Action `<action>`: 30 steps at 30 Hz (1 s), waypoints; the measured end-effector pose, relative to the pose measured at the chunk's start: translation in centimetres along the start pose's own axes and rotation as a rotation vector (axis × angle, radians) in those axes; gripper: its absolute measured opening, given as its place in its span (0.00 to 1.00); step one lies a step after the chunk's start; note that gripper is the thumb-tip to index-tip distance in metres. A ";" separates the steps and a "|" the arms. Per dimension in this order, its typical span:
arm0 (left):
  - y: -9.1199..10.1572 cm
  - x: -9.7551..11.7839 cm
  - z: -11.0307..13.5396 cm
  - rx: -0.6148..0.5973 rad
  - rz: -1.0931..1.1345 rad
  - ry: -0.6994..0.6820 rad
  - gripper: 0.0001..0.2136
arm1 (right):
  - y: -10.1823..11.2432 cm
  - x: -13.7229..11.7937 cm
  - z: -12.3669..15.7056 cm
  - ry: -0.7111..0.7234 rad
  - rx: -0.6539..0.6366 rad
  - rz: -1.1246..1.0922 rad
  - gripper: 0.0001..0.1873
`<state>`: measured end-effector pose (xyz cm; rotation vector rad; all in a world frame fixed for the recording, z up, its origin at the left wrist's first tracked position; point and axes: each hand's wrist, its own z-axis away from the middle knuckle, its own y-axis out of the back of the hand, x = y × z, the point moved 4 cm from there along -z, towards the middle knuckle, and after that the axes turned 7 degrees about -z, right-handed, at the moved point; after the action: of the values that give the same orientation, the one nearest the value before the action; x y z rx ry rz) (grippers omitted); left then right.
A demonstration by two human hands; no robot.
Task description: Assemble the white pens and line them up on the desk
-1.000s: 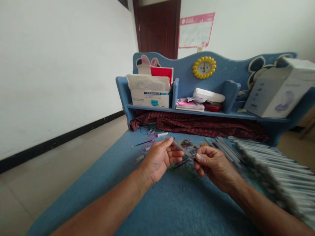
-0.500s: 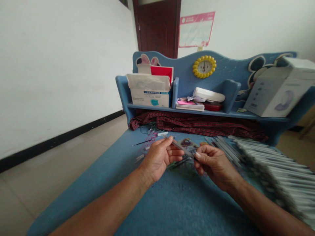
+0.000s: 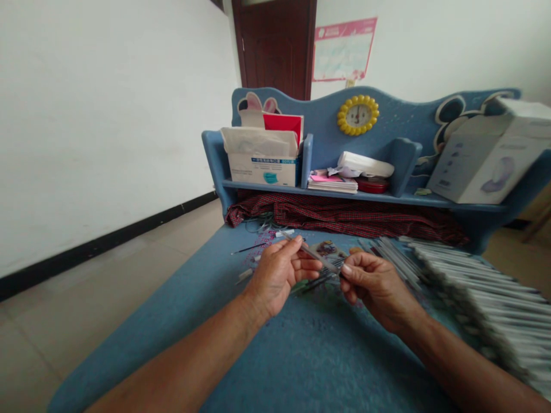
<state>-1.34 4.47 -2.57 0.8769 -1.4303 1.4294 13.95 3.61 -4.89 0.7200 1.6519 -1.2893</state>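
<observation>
Over the blue desk, a slim translucent pen barrel slants between my two hands. My left hand, palm turned up, pinches it near its upper left end with the thumb against the fingers. The lower right end sits between the thumb and forefinger of my right hand; its very tip is hidden by those fingers. Beneath and behind the hands lie several thin dark pen refills, partly covered. Right of my right hand rests a loose bunch of clear barrels.
A big stack of whitish pens fills the desk's right side. One dark thin rod and a white cap-like piece lie at the left. Behind are a checked cloth, a mask box and a white carton on the shelf.
Both hands keep nearly the same place and grip on the pen barrel. Only a very slight shift of the camera view shows.
</observation>
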 end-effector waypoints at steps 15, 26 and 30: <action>-0.1 0.1 0.1 0.007 -0.023 -0.013 0.05 | 0.1 0.3 0.0 -0.044 -0.027 -0.062 0.11; -0.4 0.5 0.5 -0.002 -0.042 -0.077 0.06 | 0.4 1.0 0.1 -0.114 -0.033 -0.204 0.09; -0.4 0.7 0.7 -0.018 -0.040 -0.100 0.07 | 0.4 1.1 0.2 -0.127 -0.078 -0.204 0.07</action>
<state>-1.25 3.81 -1.67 0.9720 -1.4888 1.3569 13.90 3.43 -6.07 0.4226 1.6940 -1.3748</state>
